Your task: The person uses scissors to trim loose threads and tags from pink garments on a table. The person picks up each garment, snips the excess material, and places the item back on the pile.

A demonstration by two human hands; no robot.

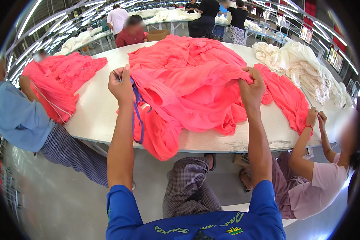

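Note:
Coral-pink thin fabric garments [186, 90] lie heaped on a white table, with part hanging over its near edge. My left hand [121, 82] is raised at the pile's left side, its fingers closed on the pink fabric's edge; a small dark metal tool with some blue at it, perhaps thread snips, shows in the same hand. A blue ribbon or cord [138, 114] hangs just below that hand. With my right hand [252, 82] I pinch a bunched edge of the pink cloth at the pile's right side. The cloth is spread between both hands.
The white table [93, 126] curves across the view. Pink cloth [69, 72] lies at the left by a person in blue [21, 117]. At the right, a seated person [318, 186] works by more pink cloth [288, 99] and cream fabric [303, 69]. Behind are a cardboard box [158, 35] and several people.

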